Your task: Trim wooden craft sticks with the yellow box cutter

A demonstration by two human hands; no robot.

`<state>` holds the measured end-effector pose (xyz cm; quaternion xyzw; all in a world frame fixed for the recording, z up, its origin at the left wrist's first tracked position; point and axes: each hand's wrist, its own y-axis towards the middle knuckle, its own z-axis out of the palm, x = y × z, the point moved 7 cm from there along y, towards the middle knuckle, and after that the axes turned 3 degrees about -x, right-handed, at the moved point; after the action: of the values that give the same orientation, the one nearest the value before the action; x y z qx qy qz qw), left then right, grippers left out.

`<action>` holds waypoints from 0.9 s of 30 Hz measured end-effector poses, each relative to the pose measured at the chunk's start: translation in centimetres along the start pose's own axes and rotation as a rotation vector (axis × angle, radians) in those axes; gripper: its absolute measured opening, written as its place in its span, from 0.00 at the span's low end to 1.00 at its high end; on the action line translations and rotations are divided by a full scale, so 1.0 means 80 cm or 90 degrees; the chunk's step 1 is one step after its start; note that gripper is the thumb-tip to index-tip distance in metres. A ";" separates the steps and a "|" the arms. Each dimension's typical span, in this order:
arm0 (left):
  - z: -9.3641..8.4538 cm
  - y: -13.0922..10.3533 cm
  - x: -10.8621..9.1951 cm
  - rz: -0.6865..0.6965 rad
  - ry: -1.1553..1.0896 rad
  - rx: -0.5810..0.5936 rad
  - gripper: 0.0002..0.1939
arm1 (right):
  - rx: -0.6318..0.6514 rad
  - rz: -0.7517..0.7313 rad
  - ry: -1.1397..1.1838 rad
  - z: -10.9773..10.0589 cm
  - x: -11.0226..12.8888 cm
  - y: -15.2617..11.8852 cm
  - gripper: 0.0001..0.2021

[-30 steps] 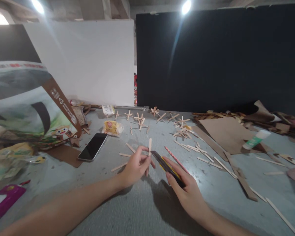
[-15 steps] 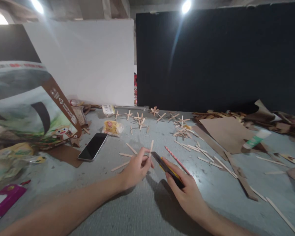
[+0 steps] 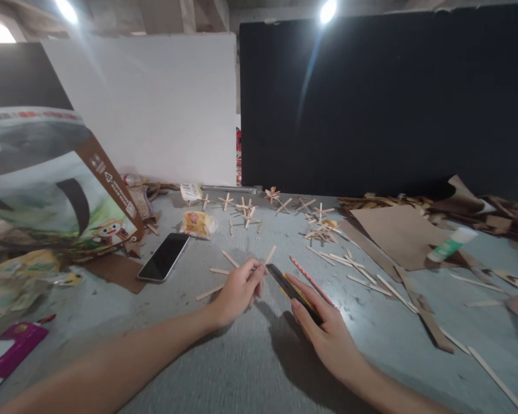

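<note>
My left hand (image 3: 242, 287) pinches a short wooden craft stick (image 3: 271, 253), whose upper end pokes out past the fingertips. In my right hand (image 3: 328, 328) is a black and yellow utility knife (image 3: 296, 296), its tip pointing up and left, close beside the stick; whether they touch I cannot tell. Just left of my left hand a few craft sticks (image 3: 209, 293) lie fanned out, partly covered by it. A red patterned pencil (image 3: 311, 280) rests on the table beyond my right hand.
A phone (image 3: 164, 257) lies at left near a printed bag (image 3: 69, 190). Small crossed-stick pieces (image 3: 248, 215) stand at the back. Loose sticks (image 3: 345, 261), brown cardboard (image 3: 392, 236) and a glue stick (image 3: 451, 244) lie to the right. A yellow packet (image 3: 197, 224) sits behind.
The craft stick in my left hand has tilted to the right, and the left fingers have curled closer around it. My right hand with the utility knife has barely moved.
</note>
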<state>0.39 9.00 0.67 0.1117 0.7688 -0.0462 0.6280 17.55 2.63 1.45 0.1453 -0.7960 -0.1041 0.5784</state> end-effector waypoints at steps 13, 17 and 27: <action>0.019 -0.002 0.014 -0.058 -0.190 0.053 0.30 | 0.022 0.082 0.045 0.009 -0.027 -0.006 0.27; 0.026 -0.009 0.017 -0.060 -0.229 0.032 0.29 | 0.029 0.052 0.024 0.008 -0.016 -0.005 0.26; 0.030 -0.011 0.018 -0.055 -0.194 0.046 0.28 | 0.075 0.026 -0.038 0.015 -0.010 -0.010 0.26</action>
<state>2.19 7.79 -1.26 0.0927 0.6663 -0.1176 0.7305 16.70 2.17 0.06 0.1598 -0.8204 -0.0498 0.5468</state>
